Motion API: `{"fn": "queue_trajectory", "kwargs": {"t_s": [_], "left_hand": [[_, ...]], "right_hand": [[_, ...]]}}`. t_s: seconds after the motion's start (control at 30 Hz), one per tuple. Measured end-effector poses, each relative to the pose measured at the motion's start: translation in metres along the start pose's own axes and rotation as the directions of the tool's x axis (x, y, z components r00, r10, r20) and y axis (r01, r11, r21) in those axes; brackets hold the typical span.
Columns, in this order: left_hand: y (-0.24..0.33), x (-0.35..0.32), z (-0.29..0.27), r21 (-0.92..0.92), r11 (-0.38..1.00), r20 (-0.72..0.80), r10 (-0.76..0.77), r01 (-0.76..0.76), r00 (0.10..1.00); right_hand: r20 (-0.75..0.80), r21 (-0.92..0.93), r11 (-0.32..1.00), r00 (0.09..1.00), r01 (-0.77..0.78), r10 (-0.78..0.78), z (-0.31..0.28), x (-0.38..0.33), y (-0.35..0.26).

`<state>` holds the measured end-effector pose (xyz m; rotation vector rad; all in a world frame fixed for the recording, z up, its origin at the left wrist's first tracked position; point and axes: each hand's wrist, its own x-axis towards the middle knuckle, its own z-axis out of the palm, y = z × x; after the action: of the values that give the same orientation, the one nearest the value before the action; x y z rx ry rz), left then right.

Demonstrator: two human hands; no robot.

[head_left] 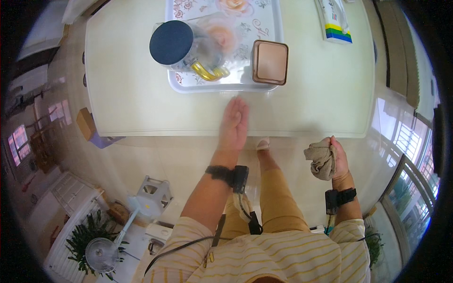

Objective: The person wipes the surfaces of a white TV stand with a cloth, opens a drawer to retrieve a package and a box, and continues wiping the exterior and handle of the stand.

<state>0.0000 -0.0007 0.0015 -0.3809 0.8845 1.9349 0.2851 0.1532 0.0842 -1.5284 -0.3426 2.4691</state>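
My left hand (234,118) is stretched out over the front of the table, just short of the tray's near edge, with its fingers extended and nothing in it. A bunched grey-brown cloth (321,160) is gripped in my right hand (340,162), just off the table's front edge on the right. On the flower-patterned white tray (212,87) stands a clear pitcher (207,49) with a dark round lid (171,42) and a yellow-gold handle (207,71). Right of it on the tray is a rose-gold square tin (270,62).
The cream table (325,94) has a rounded front edge. A tissue packet (334,21) with green and blue bands lies at its far right. On the floor to the left are a grey plastic stool (153,195), a fan (102,254) and a cardboard box (86,123) by the table corner.
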Motion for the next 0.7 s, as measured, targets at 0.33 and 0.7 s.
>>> {"fn": "queue_trajectory", "kwargs": {"t_s": [0.33, 0.7], "left_hand": [[-0.001, 0.004, 0.005, -0.175, 0.985, -0.004, -0.01, 0.009, 1.0], [0.001, 0.003, 0.005, -0.163, 0.986, 0.024, -0.008, 0.012, 1.0]], "right_hand": [[-0.021, -0.072, 0.997, 1.0, 0.008, -0.009, 0.008, -0.001, -0.005], [-0.01, -0.074, 0.997, 1.0, -0.027, 0.026, -0.003, 0.003, -0.003]]}}
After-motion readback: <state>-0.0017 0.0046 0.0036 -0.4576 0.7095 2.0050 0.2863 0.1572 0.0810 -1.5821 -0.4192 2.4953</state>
